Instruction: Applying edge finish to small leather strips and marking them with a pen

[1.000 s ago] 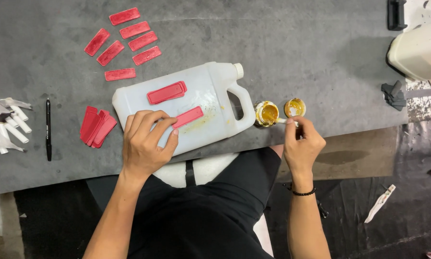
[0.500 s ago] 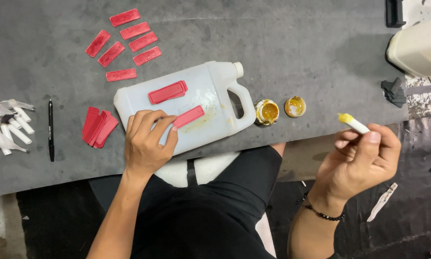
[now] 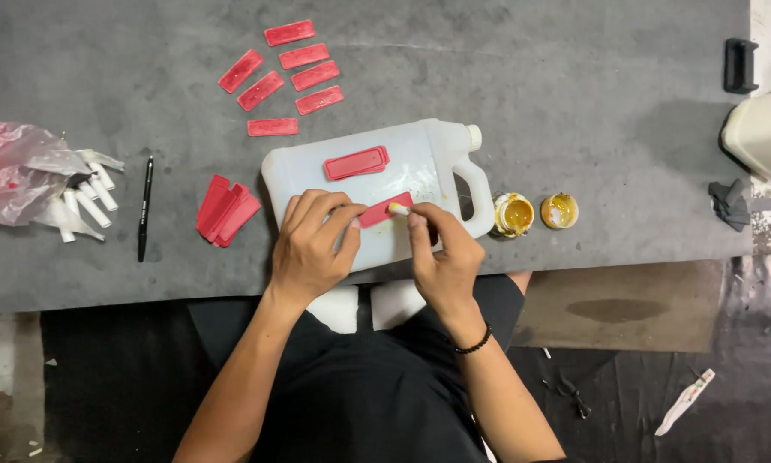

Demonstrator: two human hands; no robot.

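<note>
Centrally, left hand (image 3: 314,243) fingers press a red strip (image 3: 384,211) onto the white jug (image 3: 377,190). Right hand (image 3: 441,257) pinches a yellow-tipped applicator (image 3: 399,208) touching that strip; paint pots (image 3: 516,213) at three o'clock.

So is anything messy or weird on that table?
A little. The white jug lies on its side as a work stand, with yellowish smears near its handle. The two small pots of yellow stuff sit open, rims smeared. The red strips lie loosely scattered.
</note>
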